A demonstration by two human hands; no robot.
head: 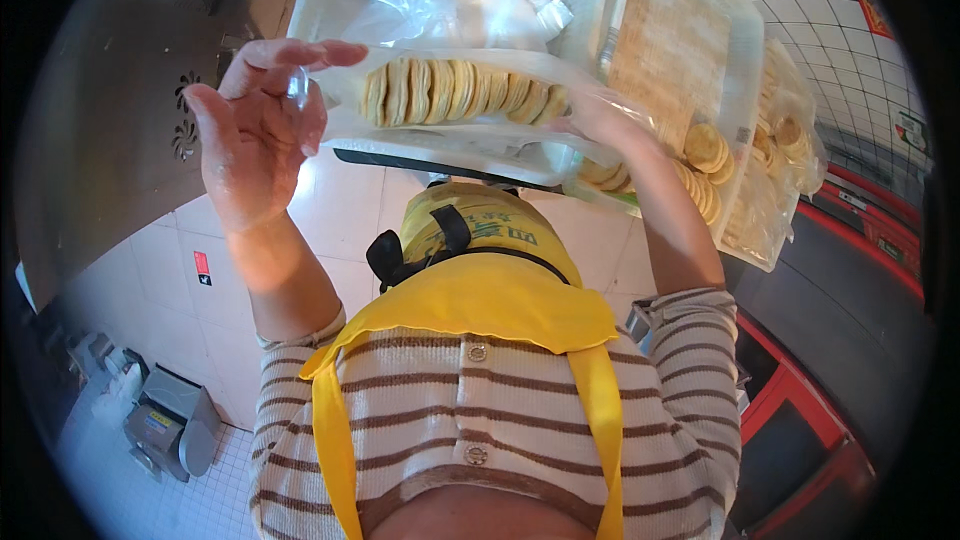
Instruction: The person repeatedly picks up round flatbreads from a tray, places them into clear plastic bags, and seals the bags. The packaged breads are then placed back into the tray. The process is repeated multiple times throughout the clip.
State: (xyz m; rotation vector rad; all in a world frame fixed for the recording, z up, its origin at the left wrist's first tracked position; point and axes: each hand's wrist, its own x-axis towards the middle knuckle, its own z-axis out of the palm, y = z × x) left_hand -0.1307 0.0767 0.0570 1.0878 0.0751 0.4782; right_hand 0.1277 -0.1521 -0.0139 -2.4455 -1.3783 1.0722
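A row of round flat pastries point(465, 92) stands on edge inside a clear plastic bag point(510, 60), over the near part of a white plastic crate point(442, 152). My right hand point(600, 116) is at the row's right end, partly behind the film. Its fingertips meet the last pastries, and how firmly they close is hidden. My left hand point(262, 135) is raised at the bag's left end, palm up and fingers spread. A shiny transparent patch shows between its fingers; whether it is film cannot be made out.
Right of it, another crate point(675, 37) with a wooden-looking base holds loose round pastries point(705, 150). Bagged pastries point(780, 135) lie beyond its right wall. A dark metal surface point(112, 120) is at left, a grey machine point(169, 420) on the floor at lower left, and red-framed cabinets point(802, 405) at right.
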